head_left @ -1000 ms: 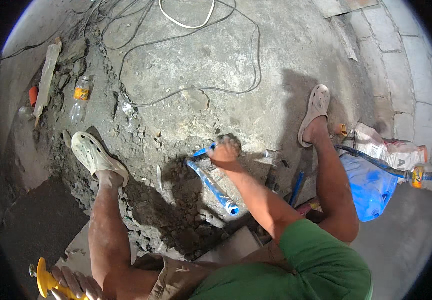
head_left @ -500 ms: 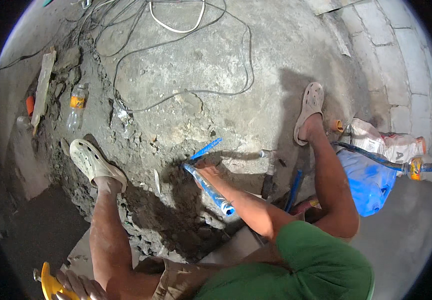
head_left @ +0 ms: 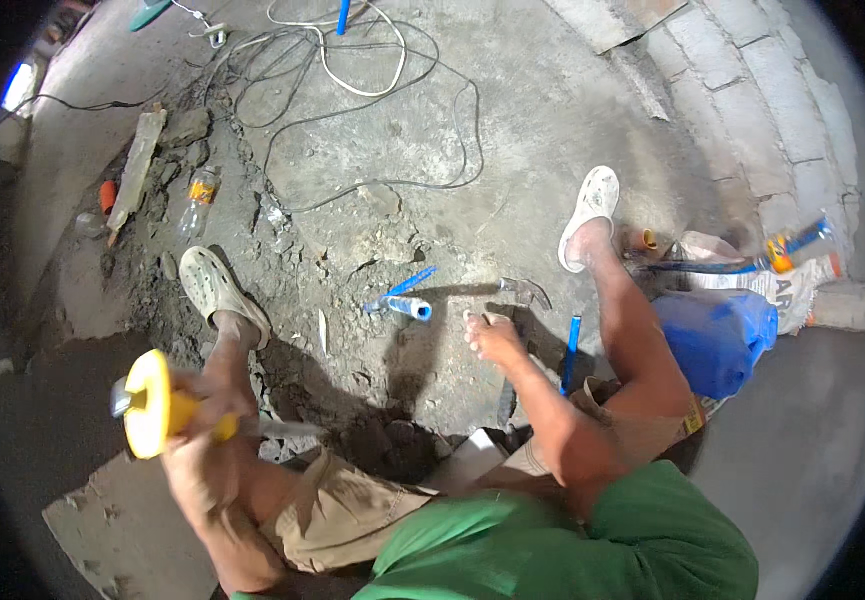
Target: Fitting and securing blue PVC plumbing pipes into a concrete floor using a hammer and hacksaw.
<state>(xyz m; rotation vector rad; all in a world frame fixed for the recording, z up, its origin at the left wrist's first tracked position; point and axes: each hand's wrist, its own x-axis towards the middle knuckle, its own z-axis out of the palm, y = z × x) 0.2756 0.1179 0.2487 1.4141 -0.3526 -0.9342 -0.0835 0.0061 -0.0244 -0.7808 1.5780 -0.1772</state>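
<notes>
While the left hand (head_left: 201,445) wraps firmly around a yellow-guarded chisel (head_left: 150,408), nearer the body and to the left of the short blue pipe (head_left: 405,306), the tool's blurred blade points rightward. The right hand (head_left: 495,340) is to the right of the blue pipe, fingers partly curled, and I cannot tell whether they touch the hammer (head_left: 528,292), whose head lies farther right of that pipe.
</notes>
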